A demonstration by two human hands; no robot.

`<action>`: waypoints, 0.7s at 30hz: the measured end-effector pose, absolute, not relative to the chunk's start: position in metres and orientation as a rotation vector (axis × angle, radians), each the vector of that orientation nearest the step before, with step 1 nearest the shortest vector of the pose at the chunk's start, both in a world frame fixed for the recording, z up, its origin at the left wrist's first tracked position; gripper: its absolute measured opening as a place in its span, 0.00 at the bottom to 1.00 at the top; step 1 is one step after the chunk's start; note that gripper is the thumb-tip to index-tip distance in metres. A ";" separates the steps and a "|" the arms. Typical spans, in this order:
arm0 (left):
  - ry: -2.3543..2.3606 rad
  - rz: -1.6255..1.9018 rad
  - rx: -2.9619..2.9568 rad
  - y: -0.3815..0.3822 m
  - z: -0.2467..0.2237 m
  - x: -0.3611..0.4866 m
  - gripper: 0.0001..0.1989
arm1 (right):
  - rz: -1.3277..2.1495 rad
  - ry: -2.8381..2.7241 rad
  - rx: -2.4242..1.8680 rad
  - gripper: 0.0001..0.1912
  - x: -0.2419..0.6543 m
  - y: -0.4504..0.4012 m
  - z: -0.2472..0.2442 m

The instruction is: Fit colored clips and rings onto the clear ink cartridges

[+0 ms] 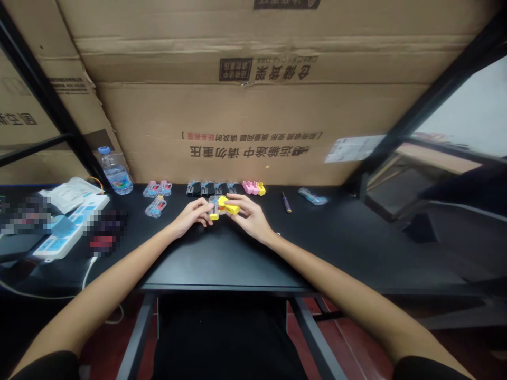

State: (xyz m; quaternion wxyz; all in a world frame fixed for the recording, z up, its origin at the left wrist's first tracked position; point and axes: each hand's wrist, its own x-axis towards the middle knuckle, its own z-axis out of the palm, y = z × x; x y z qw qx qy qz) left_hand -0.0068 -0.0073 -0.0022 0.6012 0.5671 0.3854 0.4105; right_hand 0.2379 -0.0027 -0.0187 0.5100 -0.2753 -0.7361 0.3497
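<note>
Above the middle of the desk, my two hands meet over a small device. My left hand [193, 216] is closed on its clear plastic casing [214, 202], which has a yellow tip at its lower end. My right hand [252, 217] pinches a yellow plastic piece [231, 207] that touches the casing's right side. Whether the two parts are joined I cannot tell. Behind my hands stands a row of clear and black pieces [208, 188]. Pink pieces [250, 187] and a yellow one sit to its right. Clear casings with blue and red insides [156, 206] lie to the left.
A screwdriver [286, 202] and a clear blue-tinted piece [312, 197] lie at the right. On the left are a water bottle [118, 173], a white power strip [73, 228], a plastic bag [71, 194] and a white cable [87, 272]. Cardboard [253, 111] walls the desk's back.
</note>
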 end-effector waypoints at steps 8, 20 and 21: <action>0.909 1.152 1.510 -0.003 -0.006 -0.007 0.25 | 0.967 -1.755 -0.777 0.26 0.241 0.003 -0.013; 0.899 1.142 1.652 -0.005 -0.011 -0.006 0.21 | 1.318 -1.641 -0.871 0.30 0.240 0.005 -0.014; 0.892 1.108 1.667 -0.005 -0.012 -0.005 0.21 | 1.322 -1.637 -0.868 0.30 0.240 0.005 -0.014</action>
